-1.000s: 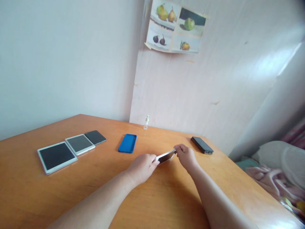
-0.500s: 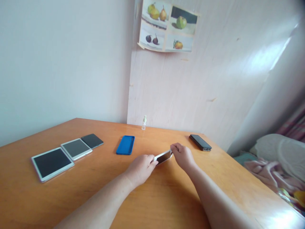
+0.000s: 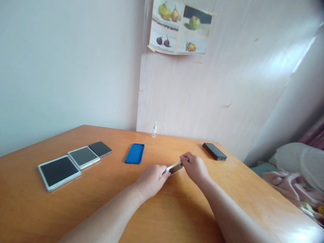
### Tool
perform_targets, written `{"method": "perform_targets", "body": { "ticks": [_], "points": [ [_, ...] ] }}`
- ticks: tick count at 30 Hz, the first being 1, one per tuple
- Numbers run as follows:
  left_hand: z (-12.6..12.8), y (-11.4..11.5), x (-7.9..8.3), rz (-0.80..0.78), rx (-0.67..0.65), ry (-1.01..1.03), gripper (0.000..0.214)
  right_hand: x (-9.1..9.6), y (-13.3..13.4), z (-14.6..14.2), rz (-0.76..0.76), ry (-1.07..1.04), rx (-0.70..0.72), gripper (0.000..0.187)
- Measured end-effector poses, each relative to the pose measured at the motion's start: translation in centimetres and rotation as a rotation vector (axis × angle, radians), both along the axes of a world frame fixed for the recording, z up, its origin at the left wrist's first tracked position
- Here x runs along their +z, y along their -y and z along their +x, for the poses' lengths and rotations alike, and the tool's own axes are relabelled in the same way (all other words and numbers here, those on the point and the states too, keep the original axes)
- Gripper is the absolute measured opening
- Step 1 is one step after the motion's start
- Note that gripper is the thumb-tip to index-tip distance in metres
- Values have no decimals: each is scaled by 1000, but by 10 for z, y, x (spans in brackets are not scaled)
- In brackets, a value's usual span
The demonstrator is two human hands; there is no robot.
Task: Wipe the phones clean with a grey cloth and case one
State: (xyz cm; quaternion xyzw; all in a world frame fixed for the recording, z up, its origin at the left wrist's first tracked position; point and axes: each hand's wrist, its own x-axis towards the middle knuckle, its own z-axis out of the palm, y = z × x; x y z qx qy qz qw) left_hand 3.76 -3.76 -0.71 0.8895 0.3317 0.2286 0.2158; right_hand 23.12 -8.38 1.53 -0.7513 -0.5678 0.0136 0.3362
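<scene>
My left hand [image 3: 152,179] and my right hand [image 3: 193,167] both pinch a slim white-edged phone [image 3: 174,167] by its two ends, just above the orange wooden table [image 3: 162,209]. The phone tilts with its dark screen facing partly up and its far end higher. Fingers of both hands are curled round the phone's ends. A blue phone case [image 3: 135,153] lies flat beyond my left hand. A stack of dark phones [image 3: 214,151] lies beyond my right hand near the table's far right corner.
Two white tablets [image 3: 59,171] [image 3: 83,157] and a dark phone [image 3: 100,148] lie in a row at the left. A small clear bottle [image 3: 154,130] stands by the wall. A fruit poster [image 3: 181,28] hangs above. Bedding [image 3: 293,175] lies past the table's right edge.
My right hand has drawn a little closer to my left, so less of the phone shows between them. The camera view shifted slightly.
</scene>
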Motion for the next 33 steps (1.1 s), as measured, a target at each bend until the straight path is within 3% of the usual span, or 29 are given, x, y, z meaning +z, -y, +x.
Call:
{"method": "perform_targets", "body": {
  "ticks": [6,8,12,14,16,19,21,28,30,33],
  "points": [
    [-1,0,-3,-17,-54,58,32,-2,14,-37,-9,63,279,23],
    [-1,0,-3,2,-49,55,30,1,12,-30,-33,70,230,25],
    [0,0,0,29,-29,31,30,6,0,9,-74,74,-43,31],
    [0,1,0,26,-22,35,30,6,-1,15,-70,86,-91,32],
    [1,1,-1,8,-19,48,30,3,2,3,-50,93,-14,30],
    [0,1,-3,-30,-35,81,31,-1,11,-26,-15,113,225,25],
    [0,0,-3,-41,-56,95,31,-1,12,-34,-18,122,282,25],
    [0,0,0,15,-23,34,29,8,-4,21,-120,113,-207,34],
    [0,0,0,2,-25,34,29,8,-2,14,-112,121,-174,33],
    [-1,1,1,-48,-53,58,29,4,8,-20,-59,156,57,30]
  ]
}}
